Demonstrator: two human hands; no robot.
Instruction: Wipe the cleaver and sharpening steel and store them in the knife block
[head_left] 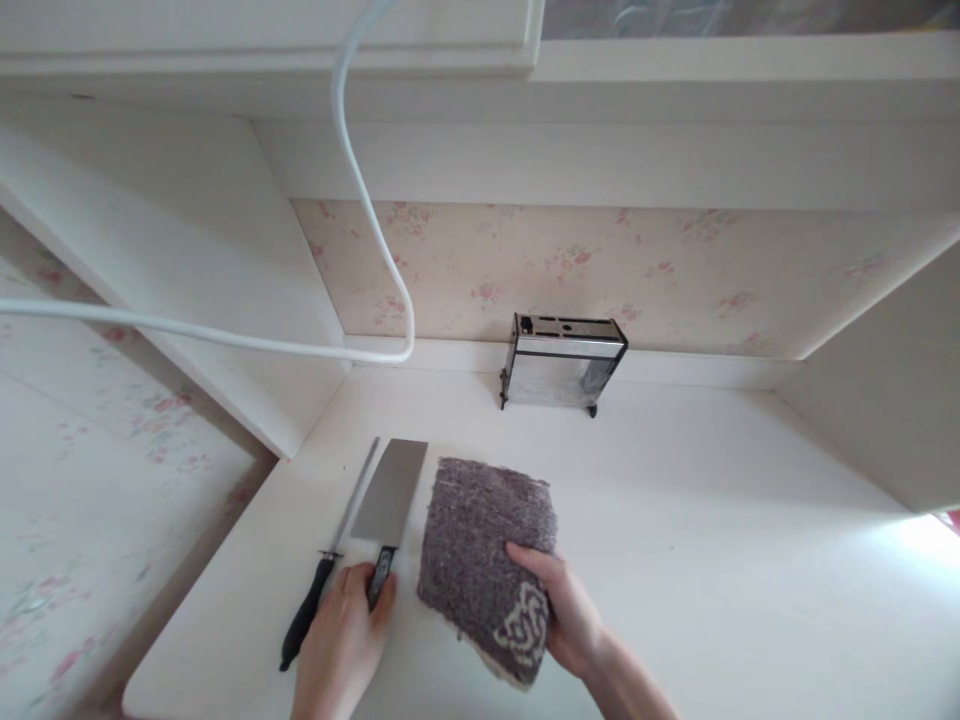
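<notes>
My left hand curls around the dark handle of a cleaver, which lies flat on the white counter with its blade pointing away from me. Just left of the cleaver lies a honing steel with a black handle. My right hand grips the near right corner of a folded grey-brown cloth with a pale woven pattern; the cloth rests on the counter right of the cleaver.
A shiny metal knife block stands at the back against the flowered wall. A white cable loops down from above to the back left corner. White cabinet panels close in the left and right sides.
</notes>
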